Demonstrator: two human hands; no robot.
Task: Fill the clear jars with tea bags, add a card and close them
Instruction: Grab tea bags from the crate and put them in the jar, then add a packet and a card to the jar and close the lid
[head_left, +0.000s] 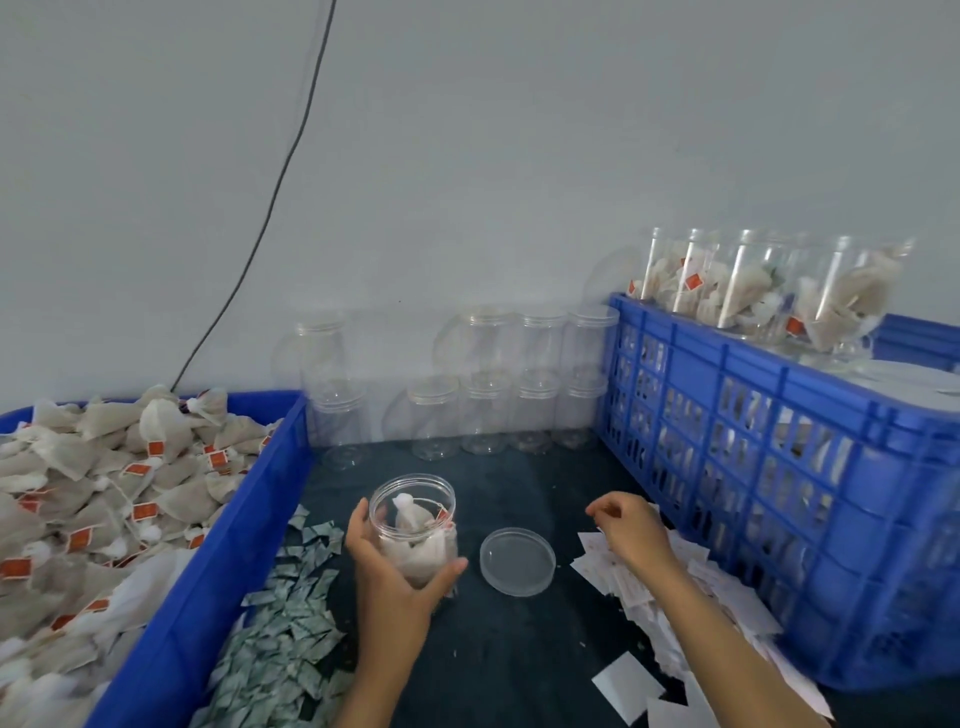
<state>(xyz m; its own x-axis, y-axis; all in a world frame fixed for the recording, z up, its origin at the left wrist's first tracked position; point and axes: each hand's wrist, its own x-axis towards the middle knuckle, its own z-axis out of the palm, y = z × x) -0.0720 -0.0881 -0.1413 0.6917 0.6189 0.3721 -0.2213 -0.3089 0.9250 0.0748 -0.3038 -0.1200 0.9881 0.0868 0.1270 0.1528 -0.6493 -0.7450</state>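
left hand holding jar (lid off)

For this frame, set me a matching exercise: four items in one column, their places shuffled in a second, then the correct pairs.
Items
1. open jar
2. clear lid
3. loose tea bags
4. filled jars

Places
A. lying on top of the blue crate at right
B. held in the left hand
C. piled in the blue bin at left
D. flat on the dark surface, between the two hands

Pairs: 1-B, 2-D, 3-C, 4-A

The right hand is over the white cards, fingers curled.
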